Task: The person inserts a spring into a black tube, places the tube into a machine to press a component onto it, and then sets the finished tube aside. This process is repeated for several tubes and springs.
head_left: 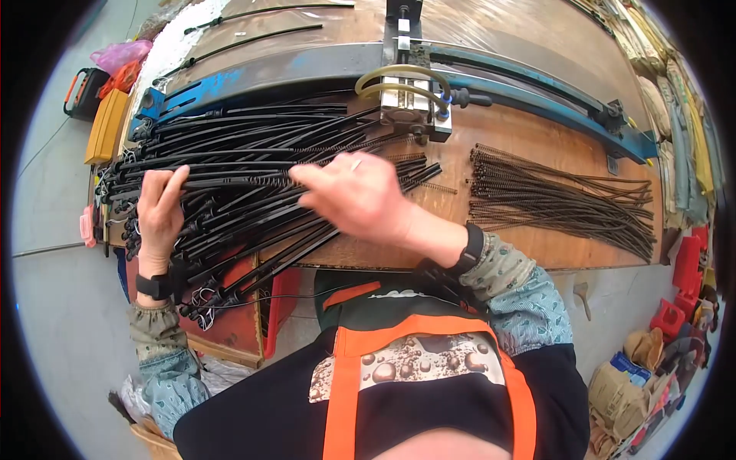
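Note:
My left hand (159, 207) is closed around a black rod (218, 182) over the left part of the table. Farther right, my right hand (356, 195), slightly smeared by motion, has its fingers pinched on a dark coil spring (264, 182) that lies along this rod. The fingers partly hide where spring and rod meet. Beneath and around both hands spreads a large pile of black rods (253, 138), with thicker fittings and white loops at their left ends. To the right of my right hand lies a bundle of long thin coil springs (560, 195).
A blue metal beam (529, 84) crosses the wooden table (452, 241) behind the pile. On it sits a metal clamp-like device (410, 103) with a looped hose. Two separate rods (261, 42) rest beyond the beam. A yellow box (107, 126) stands at the left.

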### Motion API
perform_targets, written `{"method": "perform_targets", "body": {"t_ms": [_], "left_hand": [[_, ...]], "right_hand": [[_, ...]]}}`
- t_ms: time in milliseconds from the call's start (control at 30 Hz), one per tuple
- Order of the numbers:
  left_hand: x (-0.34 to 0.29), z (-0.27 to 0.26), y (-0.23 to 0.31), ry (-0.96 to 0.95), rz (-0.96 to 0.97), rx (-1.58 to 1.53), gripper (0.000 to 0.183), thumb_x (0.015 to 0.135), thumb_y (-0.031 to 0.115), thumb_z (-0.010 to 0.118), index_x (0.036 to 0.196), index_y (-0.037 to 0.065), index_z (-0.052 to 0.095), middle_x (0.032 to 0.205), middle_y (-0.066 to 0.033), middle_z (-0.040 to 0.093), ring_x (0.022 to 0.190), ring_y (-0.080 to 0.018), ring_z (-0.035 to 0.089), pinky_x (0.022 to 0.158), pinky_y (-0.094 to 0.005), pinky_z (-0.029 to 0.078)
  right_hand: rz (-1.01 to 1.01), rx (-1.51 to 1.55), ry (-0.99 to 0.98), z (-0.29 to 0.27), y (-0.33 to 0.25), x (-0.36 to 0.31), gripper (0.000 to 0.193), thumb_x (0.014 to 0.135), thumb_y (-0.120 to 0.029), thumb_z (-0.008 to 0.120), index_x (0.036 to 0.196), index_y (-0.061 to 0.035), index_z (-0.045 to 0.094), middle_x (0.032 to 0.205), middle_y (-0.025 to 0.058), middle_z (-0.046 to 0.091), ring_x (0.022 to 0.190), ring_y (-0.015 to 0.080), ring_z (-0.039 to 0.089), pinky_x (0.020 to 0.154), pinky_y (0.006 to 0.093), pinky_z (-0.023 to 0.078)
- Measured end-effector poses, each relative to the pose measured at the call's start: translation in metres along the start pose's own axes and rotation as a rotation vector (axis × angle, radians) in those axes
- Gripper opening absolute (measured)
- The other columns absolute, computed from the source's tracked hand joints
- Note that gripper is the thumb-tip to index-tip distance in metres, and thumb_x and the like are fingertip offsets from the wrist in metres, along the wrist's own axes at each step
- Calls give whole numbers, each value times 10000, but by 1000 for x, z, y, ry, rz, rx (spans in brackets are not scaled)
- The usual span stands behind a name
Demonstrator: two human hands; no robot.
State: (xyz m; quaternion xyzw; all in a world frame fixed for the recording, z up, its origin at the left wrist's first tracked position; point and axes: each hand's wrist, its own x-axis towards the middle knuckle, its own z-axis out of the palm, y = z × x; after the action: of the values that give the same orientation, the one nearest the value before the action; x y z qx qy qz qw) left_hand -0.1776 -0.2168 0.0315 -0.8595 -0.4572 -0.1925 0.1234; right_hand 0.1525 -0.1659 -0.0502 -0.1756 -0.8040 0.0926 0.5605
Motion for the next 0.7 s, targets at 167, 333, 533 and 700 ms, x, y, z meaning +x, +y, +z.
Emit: {"method": "perform_targets", "body": {"t_ms": [167, 333, 533, 700], "left_hand": [[39, -21, 11, 190, 99, 130, 404, 775, -112, 602, 1154, 13, 666, 869, -107, 545, 782, -275, 564, 677, -354, 477], [94, -28, 11, 215, 107, 222, 391, 813, -76, 613, 1184, 37, 660, 831, -109, 541, 756, -274, 569, 663, -371, 469], [149, -23, 8, 269, 70, 175, 387, 872, -34, 605, 1238, 85, 647, 811, -117, 551, 719, -280, 572, 651, -377, 467], [142, -14, 0, 262, -38, 53, 368, 920, 11, 600, 1275, 103, 629, 813, -125, 571, 700, -286, 578, 646, -378, 471]], "right_hand": [[106, -18, 35, -60, 22, -26, 239, 894, -147, 705, 1085, -8, 669, 717, 76, 600, 555, 214, 543, 496, 324, 418], [241, -208, 6, -115, 53, 14, 172, 946, -132, 645, 1056, -4, 680, 772, 109, 661, 666, 209, 625, 623, 308, 490], [530, 64, -219, -108, 133, 86, 152, 921, -130, 675, 996, 0, 698, 846, 113, 715, 744, 163, 671, 700, 288, 510], [489, 104, -240, -79, 157, 100, 137, 904, -136, 692, 953, -9, 707, 830, 91, 721, 743, 128, 669, 691, 283, 507]]}}
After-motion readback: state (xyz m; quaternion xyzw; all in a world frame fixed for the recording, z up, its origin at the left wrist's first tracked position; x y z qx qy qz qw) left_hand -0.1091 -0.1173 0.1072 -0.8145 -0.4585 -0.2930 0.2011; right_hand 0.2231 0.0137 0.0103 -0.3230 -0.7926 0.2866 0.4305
